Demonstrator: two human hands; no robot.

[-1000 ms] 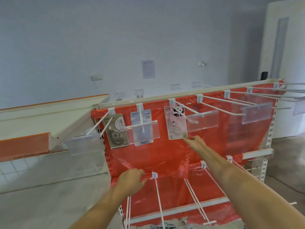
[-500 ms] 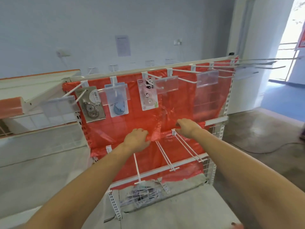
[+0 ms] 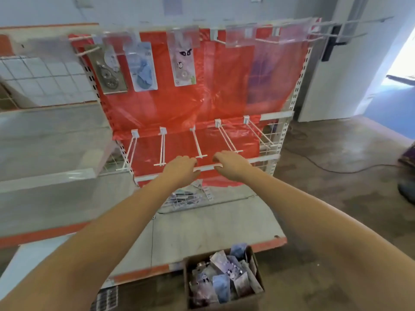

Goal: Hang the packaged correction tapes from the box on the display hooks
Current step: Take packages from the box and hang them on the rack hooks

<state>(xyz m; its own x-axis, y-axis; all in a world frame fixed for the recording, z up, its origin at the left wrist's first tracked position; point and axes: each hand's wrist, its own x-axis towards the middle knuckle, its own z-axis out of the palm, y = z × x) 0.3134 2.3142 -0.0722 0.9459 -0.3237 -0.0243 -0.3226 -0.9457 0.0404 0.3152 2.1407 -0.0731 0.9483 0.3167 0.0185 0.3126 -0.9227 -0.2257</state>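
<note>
Three packaged correction tapes hang from the top row of hooks: a grey one (image 3: 108, 70), a blue one (image 3: 143, 66) and a white panda one (image 3: 183, 61). On the floor at the bottom stands a brown cardboard box (image 3: 186, 269) with several more packages (image 3: 224, 277) inside. My left hand (image 3: 181, 169) and my right hand (image 3: 231, 165) hover side by side in front of the lower white rail (image 3: 206, 168). Their fingers are loosely curled and hold nothing. The lower row of hooks (image 3: 199, 144) above the hands is bare.
A red plastic sheet (image 3: 224, 86) covers the rack's back. More hooks with clear label holders (image 3: 242, 37) run along the top right. A white base shelf (image 3: 213, 225) juts out between rack and box, with loose packages (image 3: 188, 196) at its back. A cable (image 3: 336, 170) crosses the floor on the right.
My right hand left the panda package on its hook. Both hands dropped from the middle rail to the lower rail. The view tilted down, and the box came into sight.
</note>
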